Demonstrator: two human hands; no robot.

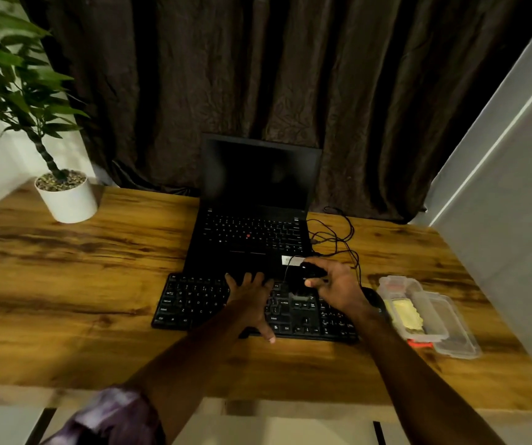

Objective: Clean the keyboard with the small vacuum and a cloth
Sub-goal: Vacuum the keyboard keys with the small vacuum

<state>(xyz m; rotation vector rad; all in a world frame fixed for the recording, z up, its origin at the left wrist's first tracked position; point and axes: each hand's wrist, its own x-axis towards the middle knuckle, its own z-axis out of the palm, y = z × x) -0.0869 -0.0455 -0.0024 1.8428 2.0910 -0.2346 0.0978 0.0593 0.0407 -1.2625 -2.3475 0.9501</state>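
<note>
Wooden counter (65, 284): left grip (248, 300) spread on keyboard (194, 303); right grip (338, 287) clutches small vacuum (311, 273), vacuuming apparently underway; cloth (406, 316) to its right awaits wiping.

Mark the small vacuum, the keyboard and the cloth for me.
small vacuum (313, 272), head view, dark body
keyboard (190, 303), head view, left keys
yellow cloth (405, 315), head view, its middle
</note>
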